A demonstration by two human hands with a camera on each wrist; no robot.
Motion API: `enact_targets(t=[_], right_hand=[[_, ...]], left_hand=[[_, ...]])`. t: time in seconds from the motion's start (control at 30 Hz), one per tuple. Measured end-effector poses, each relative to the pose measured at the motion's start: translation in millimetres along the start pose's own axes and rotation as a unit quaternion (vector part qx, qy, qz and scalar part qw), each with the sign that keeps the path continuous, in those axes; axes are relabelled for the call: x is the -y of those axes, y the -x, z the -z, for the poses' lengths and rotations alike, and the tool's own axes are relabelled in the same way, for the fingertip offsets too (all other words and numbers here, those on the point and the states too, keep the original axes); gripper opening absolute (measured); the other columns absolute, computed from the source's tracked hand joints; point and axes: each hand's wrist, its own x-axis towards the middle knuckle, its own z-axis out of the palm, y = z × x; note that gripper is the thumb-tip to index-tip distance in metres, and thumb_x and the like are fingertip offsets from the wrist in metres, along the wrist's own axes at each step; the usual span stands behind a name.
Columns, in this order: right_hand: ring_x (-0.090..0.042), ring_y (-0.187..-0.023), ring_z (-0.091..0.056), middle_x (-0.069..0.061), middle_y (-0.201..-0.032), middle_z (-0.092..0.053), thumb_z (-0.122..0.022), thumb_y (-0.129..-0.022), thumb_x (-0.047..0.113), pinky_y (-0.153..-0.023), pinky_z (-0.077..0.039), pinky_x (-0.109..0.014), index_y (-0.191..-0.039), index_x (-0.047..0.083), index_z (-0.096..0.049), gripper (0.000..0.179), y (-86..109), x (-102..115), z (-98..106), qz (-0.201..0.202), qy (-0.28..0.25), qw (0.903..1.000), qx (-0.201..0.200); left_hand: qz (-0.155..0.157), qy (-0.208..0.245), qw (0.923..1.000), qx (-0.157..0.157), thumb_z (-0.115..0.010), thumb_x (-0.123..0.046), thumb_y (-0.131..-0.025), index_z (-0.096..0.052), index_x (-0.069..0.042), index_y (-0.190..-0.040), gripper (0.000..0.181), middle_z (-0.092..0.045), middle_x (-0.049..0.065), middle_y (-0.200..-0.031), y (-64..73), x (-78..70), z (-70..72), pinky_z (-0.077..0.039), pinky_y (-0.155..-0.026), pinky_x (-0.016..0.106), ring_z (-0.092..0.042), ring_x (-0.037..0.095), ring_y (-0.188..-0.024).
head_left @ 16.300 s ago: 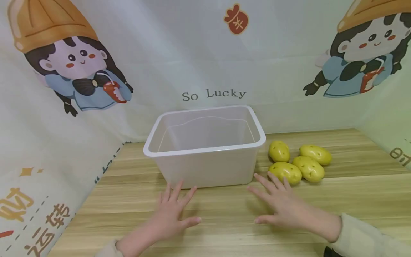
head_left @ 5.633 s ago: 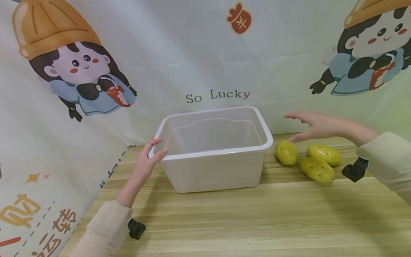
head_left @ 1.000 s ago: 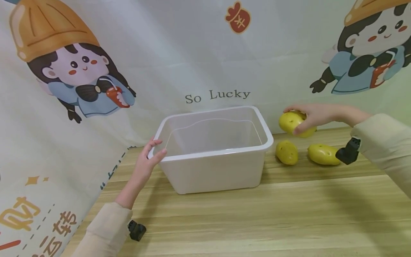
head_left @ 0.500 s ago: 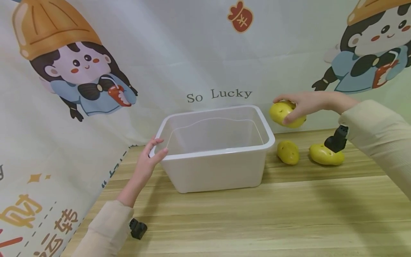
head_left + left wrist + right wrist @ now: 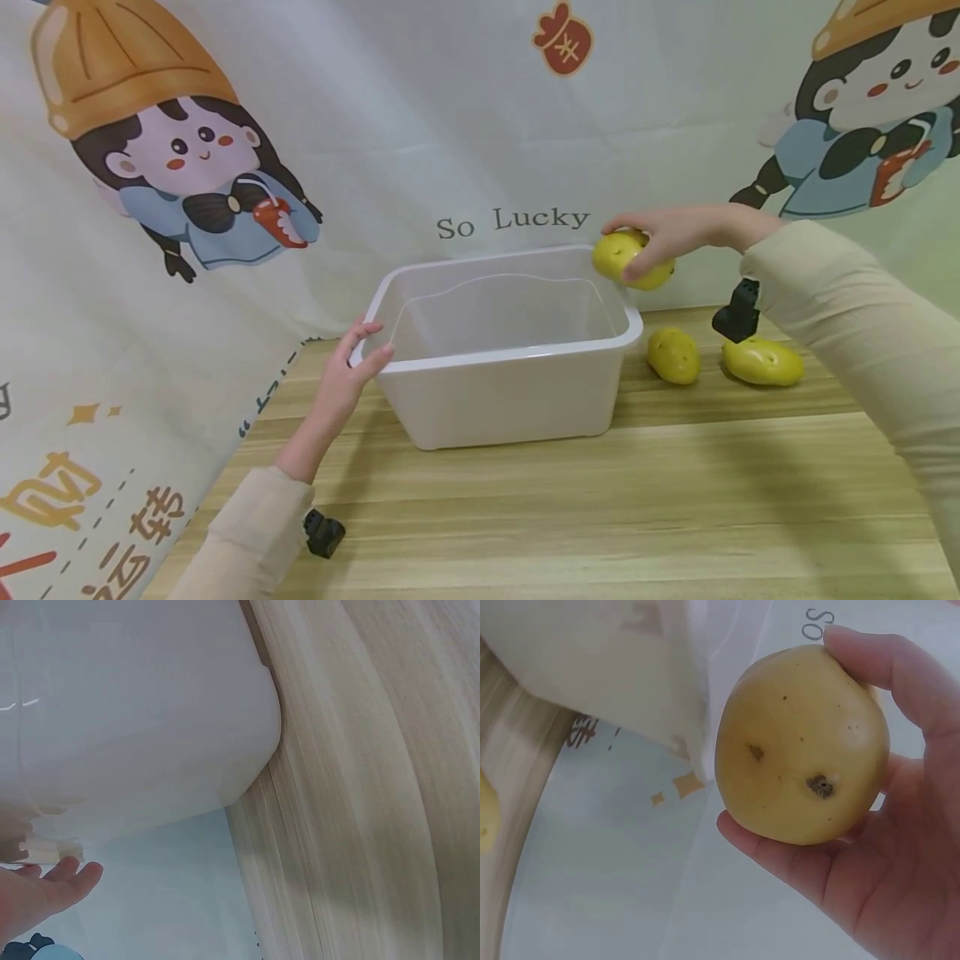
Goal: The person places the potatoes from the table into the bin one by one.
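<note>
My right hand (image 5: 678, 232) grips a yellow potato (image 5: 617, 252), fingers over the top and thumb across its near side. In the head view the potato overlaps the back right corner of the white plastic bin (image 5: 502, 404). The right wrist view shows the potato (image 5: 787, 742) close up, dark eyes on its skin, with the bin's wall (image 5: 607, 667) beside it. At the bin's left rim my left hand (image 5: 347, 367) holds on, its thumb over the front left corner. Part of the bin's floor is hidden behind its front wall.
Two more yellow potatoes lie right of the bin on the wooden table (image 5: 525, 517), one nearer (image 5: 673, 356) and one farther right (image 5: 762, 362). A printed cloth (image 5: 405, 108) hangs close behind the bin. Both cuffs carry small black devices.
Lifted from the table since 5.6 s ago, the potato has travelled left in my right hand to the bin's corner. The left hand stays on the rim, where it was 5.6 s ago.
</note>
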Motion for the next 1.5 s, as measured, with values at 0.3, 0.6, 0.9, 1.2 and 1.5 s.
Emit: enact_targets(t=[0.3,0.6,0.9,1.2,1.5], right_hand=[[-0.032,-0.115,-0.035,-0.017,-0.133,-0.038,-0.063,-0.080,0.026,-0.095,-0.032,-0.050,-0.140,0.012,-0.026,0.072,-17.0,14,-1,0.005,0.011,0.9998,0.013],[-0.033,-0.121,-0.029,-0.017,-0.141,-0.030,-0.062,-0.079,0.028,-0.099,-0.028,-0.052,-0.143,0.013,-0.023,0.076,-34.4,34,-2,-0.001,0.025,0.9987,0.044],[-0.030,-0.119,-0.031,-0.014,-0.138,-0.034,-0.061,-0.080,0.029,-0.097,-0.030,-0.047,-0.143,0.017,-0.025,0.073,-53.6,40,-6,-0.001,0.029,0.9977,0.061],[-0.029,-0.119,-0.033,-0.013,-0.138,-0.035,-0.062,-0.078,0.028,-0.095,-0.031,-0.045,-0.140,0.018,-0.031,0.070,-67.6,44,-12,0.002,0.043,0.9973,0.059],[-0.027,-0.109,-0.041,-0.016,-0.134,-0.038,-0.063,-0.078,0.023,-0.082,-0.044,-0.034,-0.141,0.015,-0.030,0.072,-79.9,49,-14,0.001,0.014,0.9972,0.073]], left_hand=[[-0.001,0.008,1.0000,0.002,-0.053,-0.022,-0.089,-0.039,0.001,-0.130,0.049,-0.009,0.009,-0.154,1.2,0.1,-0.9,-0.018,-0.110,0.049,-0.009,0.033,-0.139],[0.001,0.015,0.9999,0.000,-0.052,-0.022,-0.089,-0.038,0.001,-0.130,0.049,-0.007,0.010,-0.154,1.4,0.8,-0.2,-0.019,-0.110,0.048,-0.009,0.033,-0.139],[0.001,0.016,0.9999,0.002,-0.052,-0.023,-0.090,-0.038,0.000,-0.130,0.049,-0.007,0.008,-0.154,1.8,0.8,0.3,-0.018,-0.110,0.048,-0.008,0.032,-0.139],[0.003,0.018,0.9998,-0.002,-0.053,-0.023,-0.089,-0.038,0.001,-0.130,0.049,-0.008,0.008,-0.154,1.6,1.9,0.9,-0.018,-0.110,0.048,-0.009,0.032,-0.139],[0.001,0.030,0.9995,-0.005,-0.052,-0.020,-0.089,-0.039,0.001,-0.129,0.047,-0.009,0.008,-0.154,1.4,-1.8,-0.7,-0.021,-0.109,0.047,-0.011,0.032,-0.139]])
